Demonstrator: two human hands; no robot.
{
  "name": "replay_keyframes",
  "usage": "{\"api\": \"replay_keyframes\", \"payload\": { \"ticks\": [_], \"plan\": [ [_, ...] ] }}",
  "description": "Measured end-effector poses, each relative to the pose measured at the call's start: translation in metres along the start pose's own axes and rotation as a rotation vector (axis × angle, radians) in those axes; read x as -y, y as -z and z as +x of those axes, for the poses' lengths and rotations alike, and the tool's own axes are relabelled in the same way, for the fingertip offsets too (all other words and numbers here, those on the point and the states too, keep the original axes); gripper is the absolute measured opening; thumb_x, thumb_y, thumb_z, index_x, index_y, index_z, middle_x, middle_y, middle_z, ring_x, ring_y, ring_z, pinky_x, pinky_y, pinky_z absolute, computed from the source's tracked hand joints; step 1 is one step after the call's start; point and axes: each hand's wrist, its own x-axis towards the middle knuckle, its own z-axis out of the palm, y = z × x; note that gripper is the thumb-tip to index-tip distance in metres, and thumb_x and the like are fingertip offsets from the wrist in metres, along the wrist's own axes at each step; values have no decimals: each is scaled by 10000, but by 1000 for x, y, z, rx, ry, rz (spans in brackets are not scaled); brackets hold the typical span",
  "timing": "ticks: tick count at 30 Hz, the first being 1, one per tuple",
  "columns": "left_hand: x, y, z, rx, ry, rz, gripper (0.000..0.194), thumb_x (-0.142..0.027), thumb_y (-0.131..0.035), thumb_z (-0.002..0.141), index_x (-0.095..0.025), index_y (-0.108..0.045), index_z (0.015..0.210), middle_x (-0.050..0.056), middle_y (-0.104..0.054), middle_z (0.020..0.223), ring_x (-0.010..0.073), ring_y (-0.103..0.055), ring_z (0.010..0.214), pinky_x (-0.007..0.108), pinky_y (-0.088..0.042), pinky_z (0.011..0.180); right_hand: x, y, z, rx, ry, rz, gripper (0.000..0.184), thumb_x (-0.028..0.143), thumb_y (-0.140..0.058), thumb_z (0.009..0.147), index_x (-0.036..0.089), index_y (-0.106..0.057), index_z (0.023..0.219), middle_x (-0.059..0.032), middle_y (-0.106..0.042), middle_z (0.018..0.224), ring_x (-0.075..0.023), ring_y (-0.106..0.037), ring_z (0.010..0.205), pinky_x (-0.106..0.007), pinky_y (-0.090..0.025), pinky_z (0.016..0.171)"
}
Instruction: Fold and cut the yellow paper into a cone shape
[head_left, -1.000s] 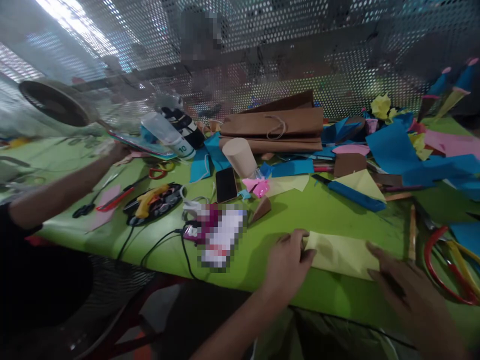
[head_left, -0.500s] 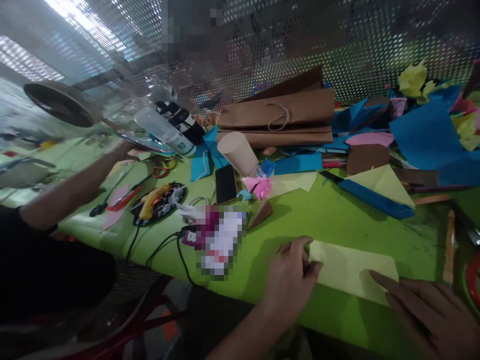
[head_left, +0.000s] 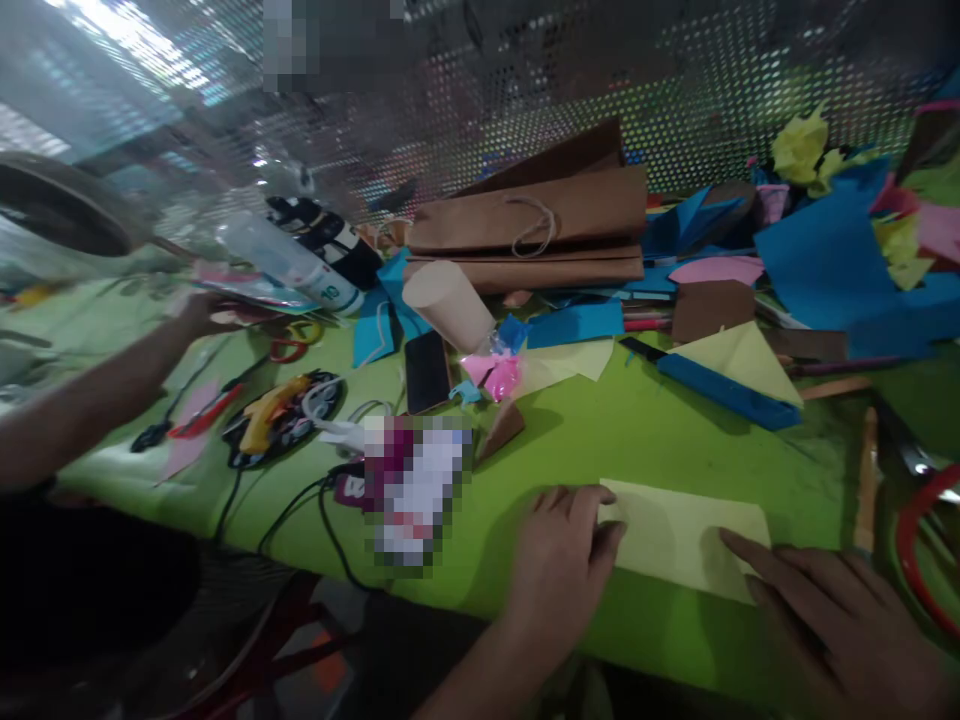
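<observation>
Both hands flat on the yellow sheet at the table's near edge, little change.

Our left hand [head_left: 562,555] lies open with fingers on the sheet's [head_left: 675,535] left end; our right hand [head_left: 832,620] lies open, fingertips on its right corner, slid a bit further on than half a second ago. The sheet has barely shifted, so we judge it is being pressed flat. Further back: phone [head_left: 426,370], paper cone [head_left: 448,303], brown bags [head_left: 540,225] toward the far edge.

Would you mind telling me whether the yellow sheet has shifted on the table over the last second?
Cannot tell: the camera itself swings. The yellow sheet stays near the table's front edge, pinned between left hand and right hand.
</observation>
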Motion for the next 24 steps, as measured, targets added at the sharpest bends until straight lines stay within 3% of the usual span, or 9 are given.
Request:
{"api": "replay_keyframes", "payload": {
  "ticks": [7, 19, 22, 24],
  "plan": [
    [1, 1, -2, 19, -47, 112, 137, -208, -641, 972, -191, -655, 1107, 18, -695, 778, 233, -673, 792, 359, -512, 719, 13, 6, 6, 20, -51, -70, 508, 330, -561, 996, 334, -558, 1504, -68, -706, 941, -279, -641, 836, -442, -524, 713],
    [8, -10, -8, -74, -179, 263, 188, -215, -645, 990, -203, -671, 1176, 62, -742, 956, 230, -670, 851, 344, -542, 710, 22, 6, 12, 75, -133, -115, 547, 332, -488, 1029, 314, -459, 1575, -67, -634, 891, -275, -580, 803, -454, -482, 720],
    [10, -13, -9, -116, -321, 328, 349, -114, -611, 979, -268, -667, 1286, 81, -736, 1106, 232, -677, 928, 336, -561, 731, 22, 4, 13, 79, -125, -140, 539, 335, -478, 1031, 291, -473, 1568, -71, -630, 890, -280, -575, 806, -466, -477, 738],
    [11, -13, -7, -63, -487, 334, 454, -53, -574, 966, -285, -639, 1351, 89, -714, 1256, 237, -677, 1040, 355, -580, 820, 22, 4, 13, 63, -113, -167, 527, 332, -474, 1036, 273, -485, 1560, -72, -622, 879, -281, -566, 808, -472, -473, 752]
  ]
}}
